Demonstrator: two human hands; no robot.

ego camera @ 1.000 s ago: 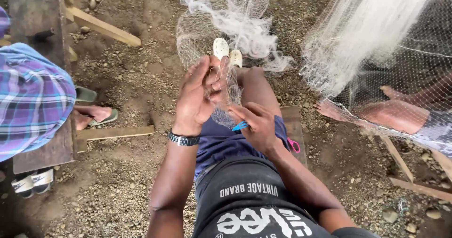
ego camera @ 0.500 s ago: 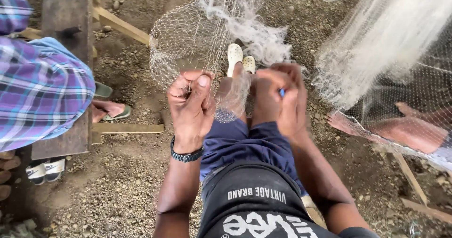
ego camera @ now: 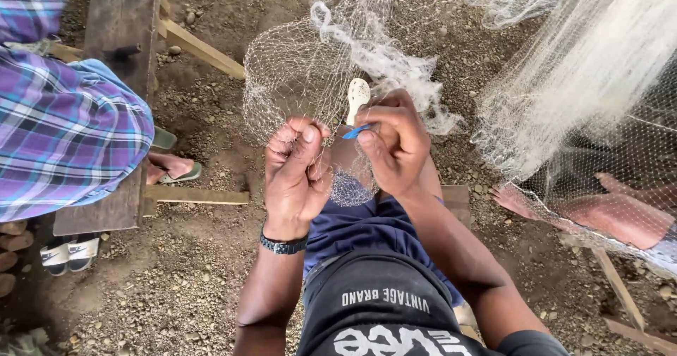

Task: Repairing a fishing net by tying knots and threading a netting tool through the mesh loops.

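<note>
Netting stretched over your knees: your left hand clenches a bunch of mesh to keep it taut, while beside it your right hand pinches a small blue needle at the mesh. Left of the netting stands a wooden bench.

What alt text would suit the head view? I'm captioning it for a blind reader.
Two hands work a white fishing net over the person's lap: the left hand pinches the mesh, the right hand holds a small blue tool. A person in a plaid shirt sits nearby on a wooden bench.
</note>
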